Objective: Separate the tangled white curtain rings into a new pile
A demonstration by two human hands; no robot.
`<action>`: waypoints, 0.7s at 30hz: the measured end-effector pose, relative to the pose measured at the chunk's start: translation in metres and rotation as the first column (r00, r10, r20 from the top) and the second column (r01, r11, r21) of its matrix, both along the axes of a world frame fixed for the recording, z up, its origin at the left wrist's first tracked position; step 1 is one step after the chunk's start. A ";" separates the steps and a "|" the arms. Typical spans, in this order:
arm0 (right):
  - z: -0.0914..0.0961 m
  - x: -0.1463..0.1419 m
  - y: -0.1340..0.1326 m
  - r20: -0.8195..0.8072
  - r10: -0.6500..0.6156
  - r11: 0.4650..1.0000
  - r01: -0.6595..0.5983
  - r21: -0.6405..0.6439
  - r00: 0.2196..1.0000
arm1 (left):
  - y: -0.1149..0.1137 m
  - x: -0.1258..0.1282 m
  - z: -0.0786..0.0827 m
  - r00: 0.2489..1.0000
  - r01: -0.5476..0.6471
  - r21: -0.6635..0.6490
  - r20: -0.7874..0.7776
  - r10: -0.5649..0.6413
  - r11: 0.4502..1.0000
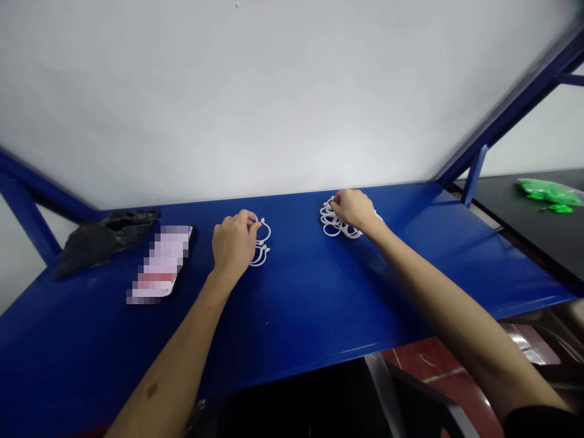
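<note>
My left hand (233, 243) rests on the blue table (301, 304) with its fingers curled, pinching a white plastic ring with a small clip from a short stack of such rings (261, 244) lying just right of it. My right hand (353, 208) reaches farther back and to the right. Its fingers are closed on the top of a pile of several white rings (332, 224) near the wall. Both forearms stretch over the table from its near edge.
A phone (160, 263) lies face up left of my left hand. A crumpled black bag (104, 238) sits at the back left. Blue frame struts (474, 175) rise at both sides. A black table at far right holds green plastic parts (547, 193).
</note>
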State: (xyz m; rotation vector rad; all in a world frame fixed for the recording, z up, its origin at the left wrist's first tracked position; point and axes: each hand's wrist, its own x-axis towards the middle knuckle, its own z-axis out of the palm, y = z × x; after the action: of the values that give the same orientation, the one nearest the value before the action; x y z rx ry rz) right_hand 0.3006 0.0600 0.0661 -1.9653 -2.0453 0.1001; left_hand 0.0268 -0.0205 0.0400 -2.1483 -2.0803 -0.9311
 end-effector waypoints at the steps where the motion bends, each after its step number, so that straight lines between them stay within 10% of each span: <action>1: 0.001 0.001 -0.002 -0.010 0.007 0.999 -0.007 0.037 1.000 | 0.000 0.000 0.002 0.998 -0.009 0.025 0.056 0.007 1.000; 7: -0.003 0.004 -0.030 -0.114 0.267 0.919 -0.217 0.331 0.957 | -0.007 0.013 0.022 0.867 -0.004 0.085 0.498 -0.039 0.996; 12: -0.021 -0.019 -0.076 -0.375 0.555 0.831 -0.474 0.291 0.742 | -0.020 0.039 0.019 0.666 0.230 0.039 0.722 -0.186 0.972; 21: -0.038 -0.041 -0.111 -0.561 0.568 0.823 -0.392 0.411 0.603 | -0.027 0.051 -0.008 0.584 0.337 0.031 0.777 -0.235 0.941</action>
State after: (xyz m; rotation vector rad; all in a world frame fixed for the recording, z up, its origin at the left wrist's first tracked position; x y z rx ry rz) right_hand 0.2597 -0.0507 0.0286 -0.9419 -1.8877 0.5559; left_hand 0.0782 -0.0472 0.0322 -2.4700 -2.0910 -2.1681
